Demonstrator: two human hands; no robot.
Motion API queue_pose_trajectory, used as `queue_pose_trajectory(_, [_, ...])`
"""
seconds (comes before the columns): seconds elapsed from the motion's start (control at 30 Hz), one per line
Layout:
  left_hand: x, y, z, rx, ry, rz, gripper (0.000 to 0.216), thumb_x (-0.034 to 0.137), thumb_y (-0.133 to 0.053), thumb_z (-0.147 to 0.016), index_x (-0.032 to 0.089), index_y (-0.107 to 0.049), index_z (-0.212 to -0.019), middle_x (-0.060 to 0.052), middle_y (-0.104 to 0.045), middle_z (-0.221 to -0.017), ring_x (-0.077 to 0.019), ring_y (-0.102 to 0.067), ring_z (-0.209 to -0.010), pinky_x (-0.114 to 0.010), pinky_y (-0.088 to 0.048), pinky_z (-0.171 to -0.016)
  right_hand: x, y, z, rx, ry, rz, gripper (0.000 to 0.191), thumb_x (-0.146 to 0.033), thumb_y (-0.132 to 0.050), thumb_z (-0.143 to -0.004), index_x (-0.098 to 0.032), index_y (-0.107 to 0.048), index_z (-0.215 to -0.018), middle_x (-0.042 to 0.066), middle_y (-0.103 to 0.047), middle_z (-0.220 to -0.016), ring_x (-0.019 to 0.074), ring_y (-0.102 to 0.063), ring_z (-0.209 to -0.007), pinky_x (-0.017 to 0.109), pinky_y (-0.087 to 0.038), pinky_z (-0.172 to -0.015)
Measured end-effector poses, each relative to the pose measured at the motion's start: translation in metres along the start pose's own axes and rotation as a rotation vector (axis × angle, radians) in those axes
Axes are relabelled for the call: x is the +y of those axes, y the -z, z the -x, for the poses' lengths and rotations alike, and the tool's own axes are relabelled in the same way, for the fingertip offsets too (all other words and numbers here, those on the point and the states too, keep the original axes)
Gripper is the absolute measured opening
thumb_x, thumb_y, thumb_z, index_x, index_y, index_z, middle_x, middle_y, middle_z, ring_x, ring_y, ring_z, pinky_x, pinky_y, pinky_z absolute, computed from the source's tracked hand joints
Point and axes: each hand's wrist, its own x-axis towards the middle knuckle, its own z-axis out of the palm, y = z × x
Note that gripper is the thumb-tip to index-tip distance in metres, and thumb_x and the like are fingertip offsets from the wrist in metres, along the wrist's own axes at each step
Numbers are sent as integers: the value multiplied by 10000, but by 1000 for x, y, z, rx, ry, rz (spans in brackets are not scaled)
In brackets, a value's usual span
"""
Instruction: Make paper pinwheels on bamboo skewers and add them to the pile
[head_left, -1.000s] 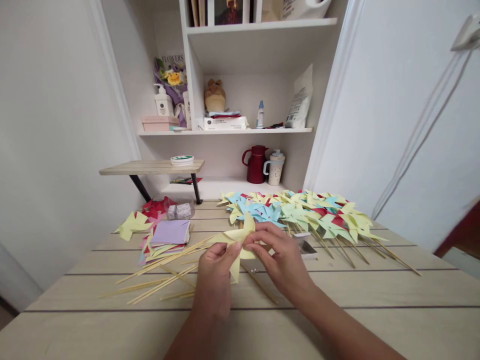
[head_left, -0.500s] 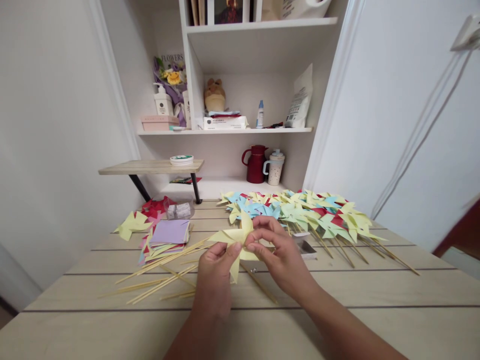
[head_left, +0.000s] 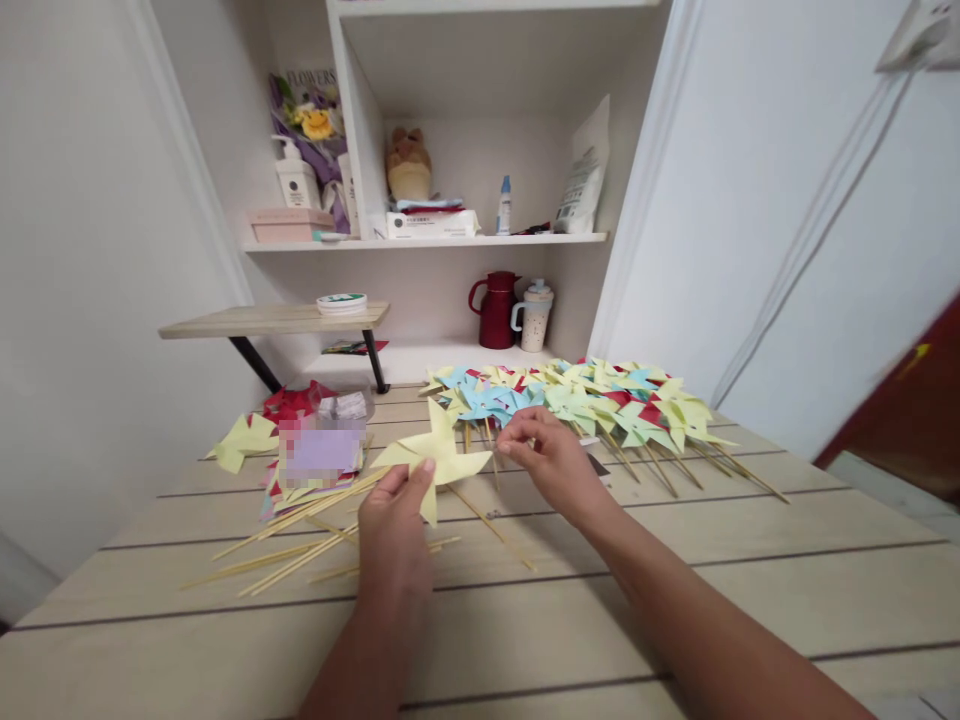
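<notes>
Head: yellow pinwheel [head_left: 435, 455] in left grip [head_left: 394, 527]

The single pinwheel [head_left: 435, 455] at the middle of the table [head_left: 675, 560] is pale yellow; the heap [head_left: 592, 400] by its far right edge mixes yellow, light blue, mint and red. The table is pale wood with dark seams; the sticks [head_left: 300, 540] are light tan.

Left grip [head_left: 394, 520] holds yellow pinwheel [head_left: 437, 458] over table [head_left: 675, 580]; right grip [head_left: 551, 462] pinched just beside it, near pinwheel pile [head_left: 600, 400]. Sticks [head_left: 300, 550] lie left.
</notes>
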Motion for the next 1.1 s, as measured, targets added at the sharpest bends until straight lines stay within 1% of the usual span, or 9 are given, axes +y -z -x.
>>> queue_pose_trajectory(0.07, [1,0,-1,9,13,-14,255,279,-853,-560,165,-670,-696,52,-627,-624,-104,-551,-628,-211,-421,-623,9,1,-3,-112,-47,92,139,-111,-623,-782,-189,-665,-674,32,-573,-863,182,-570,-836,318,-442,-800])
queue_pose_trajectory(0.2, [1,-2,0,-15,48,-10,327,277,-875,-522,152,-680,-752,30,-667,-710,-108,-566,-667,-212,-412,-626,18,-8,-3,-264,-71,222,157,-62,-633,-763,-185,-711,-705,49,-630,-922,173,-591,-840,265,-443,-747])
queue_pose_trajectory(0.33, [0,-2,0,20,37,-33,301,285,-862,-539,166,-630,-689,75,-571,-602,-93,-512,-605,-215,-387,-601,21,-21,0,-340,-94,321,173,-45,-654,-737,-184,-738,-679,40,-653,-894,150,-596,-768,237,-411,-673])
queue_pose_trajectory(0.43, [-1,-2,-1,12,35,-50,273,278,-843,-567,173,-612,-670,82,-535,-578,-96,-507,-606,-221,-384,-607,24,-25,1,-353,-115,352,174,-43,-665,-714,-185,-748,-656,34,-658,-865,127,-577,-669,239,-378,-606])
queue_pose_trajectory(0.5, [-1,-3,-1,13,34,-47,258,259,-836,-578,176,-613,-676,77,-542,-588,-102,-523,-629,-223,-395,-631,27,-25,2,-364,-118,356,176,-54,-666,-720,-192,-752,-652,27,-668,-818,127,-579,-649,238,-374,-592])
queue_pose_trajectory(0.57, [0,-3,-2,12,40,-36,248,244,-832,-584,175,-619,-691,68,-567,-616,-104,-538,-652,-222,-404,-653,30,-24,2,-379,-113,346,173,-71,-670,-737,-203,-762,-675,19,-683,-783,135,-601,-671,234,-388,-605])
queue_pose_trajectory(0.67, [0,-3,-2,1,49,-26,247,252,-831,-591,172,-626,-701,61,-588,-635,-106,-549,-663,-220,-412,-657,33,-22,4,-388,-106,324,169,-85,-673,-759,-215,-780,-750,16,-712,-806,148,-633,-724,235,-417,-643])
queue_pose_trajectory(0.83, [-1,-1,-2,-14,41,-1,252,268,-837,-584,168,-634,-695,57,-598,-631,-117,-567,-665,-228,-430,-656,38,-18,4,-319,-70,293,163,-103,-685,-760,-233,-779,-790,17,-709,-833,156,-633,-743,250,-440,-680])
queue_pose_trajectory(1.1, [-2,-3,-2,12,57,44,252,242,-835,-593,155,-666,-759,16,-678,-738,-131,-610,-756,-253,-451,-769,46,-18,3,-287,-44,412,168,-165,-718,-777,-286,-789,-871,13,-661,-833,156,-598,-713,256,-407,-662])
